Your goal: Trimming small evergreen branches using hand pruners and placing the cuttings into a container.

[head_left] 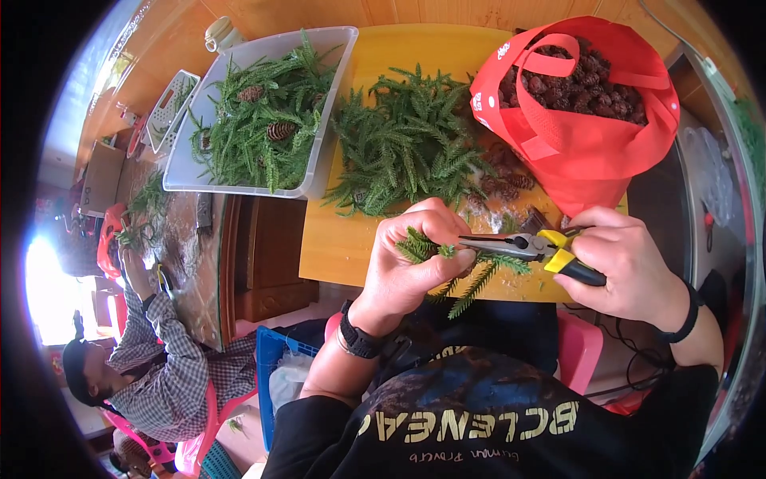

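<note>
left hand [423, 254]: pinching green sprig [417, 246] | right hand [616, 262]: gripping pliers [528, 247] | sprig juts out above and below pinch

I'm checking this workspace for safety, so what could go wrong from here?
The tips of the pliers in the right hand sit right by the left hand, so a slip might pinch its thumb. The green sprig could drop if that hold loosens. The open red bag, heaped with pine cones, might spill if knocked.
</note>
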A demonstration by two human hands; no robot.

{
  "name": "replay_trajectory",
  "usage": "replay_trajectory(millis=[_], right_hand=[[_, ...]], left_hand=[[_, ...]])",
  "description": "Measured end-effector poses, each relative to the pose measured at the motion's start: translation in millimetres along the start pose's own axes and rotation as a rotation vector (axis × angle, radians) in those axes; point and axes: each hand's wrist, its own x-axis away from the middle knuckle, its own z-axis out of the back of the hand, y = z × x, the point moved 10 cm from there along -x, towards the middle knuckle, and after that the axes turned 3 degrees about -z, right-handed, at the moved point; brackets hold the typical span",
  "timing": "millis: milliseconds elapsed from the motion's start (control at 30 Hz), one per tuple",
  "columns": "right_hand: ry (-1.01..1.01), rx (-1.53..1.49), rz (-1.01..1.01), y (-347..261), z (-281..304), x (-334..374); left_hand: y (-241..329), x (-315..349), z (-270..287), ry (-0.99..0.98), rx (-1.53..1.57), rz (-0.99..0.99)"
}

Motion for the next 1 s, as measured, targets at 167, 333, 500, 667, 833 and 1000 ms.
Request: replay_trajectory(millis=[167,333,500,667,833,1000], right_hand=[[0.015,0.009,0.024,-1,1,-1],[0.004,0.043,0.037,-2,-1,0],[0.005,0.091,0.035,-3,-2,2],[0.016,0.122,0.034,-5,-2,3],[-0.039,-0.09,-0.044,12,-2,2],[-0.048,-0.162,-0.064,15,-1,4]], left_hand=[[1,1,1,0.018,-0.02,0.01],[1,1,-1,-0.004,-0.01,0.009],[-1,2,-1,-0.012,0.019,0.005],[0,3,-3,-0.025,0.0,-0.012],[8,4,-2,-0.042,-0.225,-0.034],[2,9,7,-0.007,-0.177,-0.038]])
